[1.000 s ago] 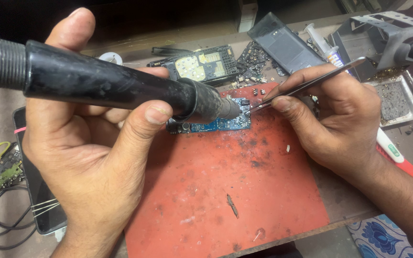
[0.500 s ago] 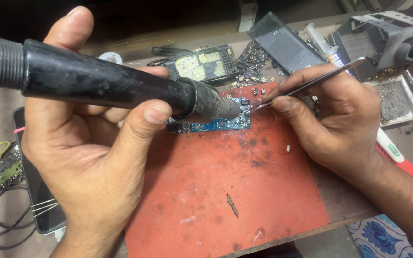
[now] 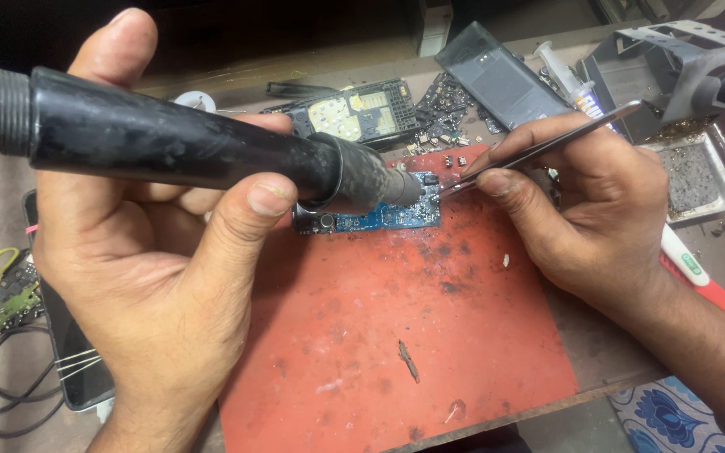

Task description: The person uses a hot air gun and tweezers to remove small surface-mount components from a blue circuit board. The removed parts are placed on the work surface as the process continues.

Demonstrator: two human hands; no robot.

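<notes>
Head view: your left hand (image 3: 153, 277) grips the hot-air wand (image 3: 186, 155), nozzle aimed at the blue board (image 3: 383, 216) on the red mat (image 3: 396, 335). Your right hand (image 3: 597, 210) pinches tweezers (image 3: 547, 147), tips at the board's right edge, steadying it.

A dark glass phone screen (image 3: 501, 80) lay at the far side of the tabletop (image 3: 10, 180), a long rectangle tilted on a slant, grey-black and unlit. Just right of it lay a syringe tube (image 3: 568, 80), clear-bodied, with a small label of white, blue and orange round its barrel. At the near left a phone (image 3: 65, 352) lay flat with its black screen facing up, partly hidden under the left hand (image 3: 153, 277).
</notes>
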